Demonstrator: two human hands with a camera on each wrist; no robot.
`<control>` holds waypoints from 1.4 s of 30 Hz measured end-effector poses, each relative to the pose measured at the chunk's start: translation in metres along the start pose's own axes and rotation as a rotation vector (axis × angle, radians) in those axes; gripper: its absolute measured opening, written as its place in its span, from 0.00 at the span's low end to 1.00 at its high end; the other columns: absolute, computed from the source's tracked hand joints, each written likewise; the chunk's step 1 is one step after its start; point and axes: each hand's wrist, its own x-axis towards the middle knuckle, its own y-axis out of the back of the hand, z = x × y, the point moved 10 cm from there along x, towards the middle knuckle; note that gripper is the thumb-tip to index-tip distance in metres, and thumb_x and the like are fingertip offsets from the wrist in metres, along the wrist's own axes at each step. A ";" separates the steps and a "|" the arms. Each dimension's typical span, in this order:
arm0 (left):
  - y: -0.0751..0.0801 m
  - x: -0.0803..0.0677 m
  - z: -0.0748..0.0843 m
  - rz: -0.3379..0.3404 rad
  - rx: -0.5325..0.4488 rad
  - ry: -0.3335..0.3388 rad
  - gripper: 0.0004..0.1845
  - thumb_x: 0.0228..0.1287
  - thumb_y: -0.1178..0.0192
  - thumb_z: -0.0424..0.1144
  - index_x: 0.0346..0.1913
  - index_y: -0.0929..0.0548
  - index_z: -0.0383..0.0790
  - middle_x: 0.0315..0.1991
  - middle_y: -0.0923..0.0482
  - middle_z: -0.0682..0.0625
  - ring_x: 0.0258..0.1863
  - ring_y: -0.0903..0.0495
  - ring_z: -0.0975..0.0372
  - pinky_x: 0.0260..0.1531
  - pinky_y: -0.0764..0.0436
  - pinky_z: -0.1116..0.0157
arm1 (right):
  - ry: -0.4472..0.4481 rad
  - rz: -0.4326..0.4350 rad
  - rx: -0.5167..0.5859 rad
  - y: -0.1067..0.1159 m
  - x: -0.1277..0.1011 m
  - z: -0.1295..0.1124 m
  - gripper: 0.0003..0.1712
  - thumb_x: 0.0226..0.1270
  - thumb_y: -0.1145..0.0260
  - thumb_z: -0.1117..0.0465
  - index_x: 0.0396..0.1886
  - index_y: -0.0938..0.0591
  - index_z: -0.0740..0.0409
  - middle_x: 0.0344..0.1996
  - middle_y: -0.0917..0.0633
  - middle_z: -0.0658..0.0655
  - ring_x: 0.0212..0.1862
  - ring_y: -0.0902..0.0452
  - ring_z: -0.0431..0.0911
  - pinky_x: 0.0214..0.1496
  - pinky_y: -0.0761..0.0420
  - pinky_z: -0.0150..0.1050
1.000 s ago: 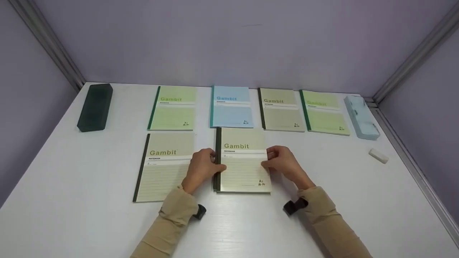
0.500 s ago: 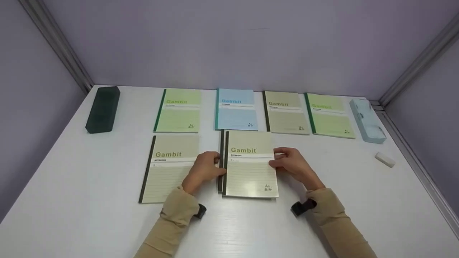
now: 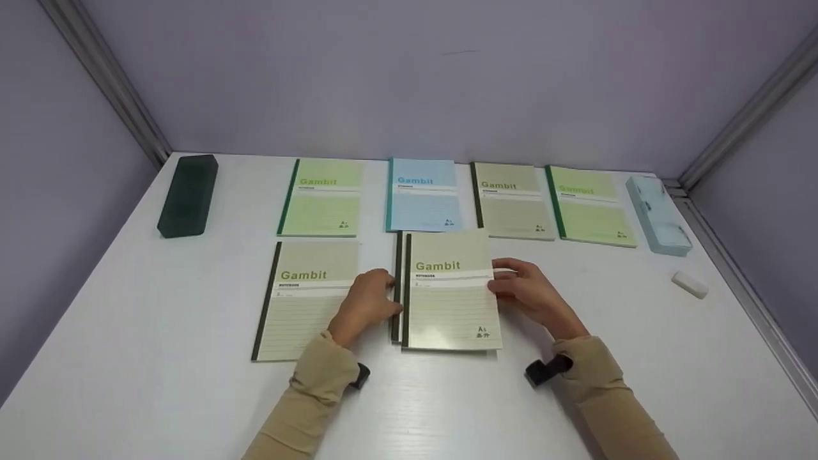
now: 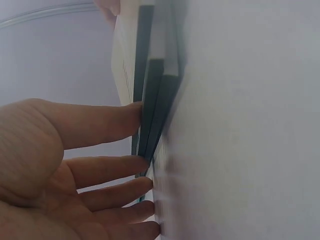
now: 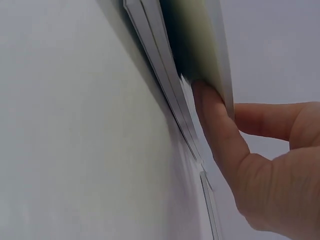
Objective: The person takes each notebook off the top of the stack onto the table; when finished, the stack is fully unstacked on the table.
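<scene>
Near the middle of the table, my right hand [image 3: 533,295] pinches the right edge of a beige notebook [image 3: 450,313]. In the right wrist view a finger lies under that raised notebook [image 5: 205,40], and a gap separates it from two stacked notebooks [image 5: 160,65] below. My left hand [image 3: 365,301] stands at the dark spines of the stack. The left wrist view shows its thumb [image 4: 107,122] and fingertips touching the stack's spine side [image 4: 152,110], with fingers nearly straight. Another beige notebook [image 3: 313,319] lies flat to the left, partly behind my left hand.
Along the back lie a green notebook [image 3: 323,207], a blue notebook [image 3: 423,207], a beige notebook [image 3: 514,211] and a second green notebook [image 3: 594,217]. A dark green case [image 3: 188,195] stands far left. A light blue case [image 3: 658,217] and a white eraser [image 3: 690,284] are at right.
The top notebook has shifted right and towards me, baring the dark spine beneath it, and its right side has risen. My left thumb has come off its cover onto the spine side.
</scene>
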 end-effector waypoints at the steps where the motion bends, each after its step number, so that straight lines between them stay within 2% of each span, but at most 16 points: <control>1: 0.000 0.000 0.000 0.000 -0.001 0.000 0.21 0.50 0.31 0.31 0.47 0.19 0.23 0.47 0.21 0.37 0.50 0.24 0.46 0.53 0.27 0.53 | 0.003 0.004 0.008 0.001 -0.001 0.000 0.29 0.64 0.39 0.71 0.65 0.33 0.66 0.48 0.17 0.60 0.42 0.20 0.46 0.42 0.20 0.36; 6: -0.002 0.001 -0.001 0.000 -0.016 0.021 0.20 0.51 0.32 0.31 0.46 0.19 0.24 0.48 0.20 0.36 0.48 0.23 0.47 0.51 0.25 0.53 | 0.038 0.012 0.046 0.007 -0.006 -0.003 0.29 0.65 0.40 0.71 0.66 0.34 0.66 0.49 0.18 0.60 0.44 0.20 0.46 0.43 0.20 0.36; 18: -0.004 -0.001 -0.001 0.009 -0.027 0.038 0.14 0.53 0.36 0.30 0.42 0.19 0.25 0.39 0.20 0.40 0.38 0.23 0.53 0.42 0.23 0.56 | 0.118 -0.018 0.147 0.030 -0.022 -0.012 0.30 0.65 0.42 0.74 0.66 0.40 0.71 0.44 0.17 0.56 0.43 0.19 0.45 0.43 0.19 0.36; 23: -0.004 0.000 -0.001 0.009 -0.042 0.057 0.13 0.54 0.36 0.29 0.43 0.19 0.26 0.39 0.20 0.40 0.37 0.25 0.54 0.42 0.24 0.56 | 0.126 0.010 0.142 0.045 -0.030 -0.016 0.30 0.66 0.40 0.73 0.65 0.39 0.69 0.43 0.16 0.55 0.42 0.18 0.46 0.42 0.18 0.38; 33: -0.004 -0.001 0.001 0.014 -0.017 0.045 0.15 0.53 0.35 0.29 0.44 0.19 0.24 0.39 0.21 0.40 0.37 0.26 0.54 0.43 0.24 0.56 | 0.140 0.056 0.169 0.078 -0.044 -0.020 0.29 0.65 0.39 0.73 0.64 0.37 0.66 0.42 0.16 0.52 0.42 0.18 0.46 0.42 0.18 0.37; 42: -0.004 -0.002 -0.001 0.000 -0.036 0.068 0.17 0.55 0.35 0.30 0.47 0.20 0.24 0.42 0.21 0.39 0.42 0.25 0.53 0.47 0.25 0.55 | 0.165 0.076 0.218 0.112 -0.057 -0.021 0.24 0.65 0.38 0.73 0.58 0.33 0.59 0.40 0.15 0.51 0.41 0.17 0.45 0.40 0.18 0.37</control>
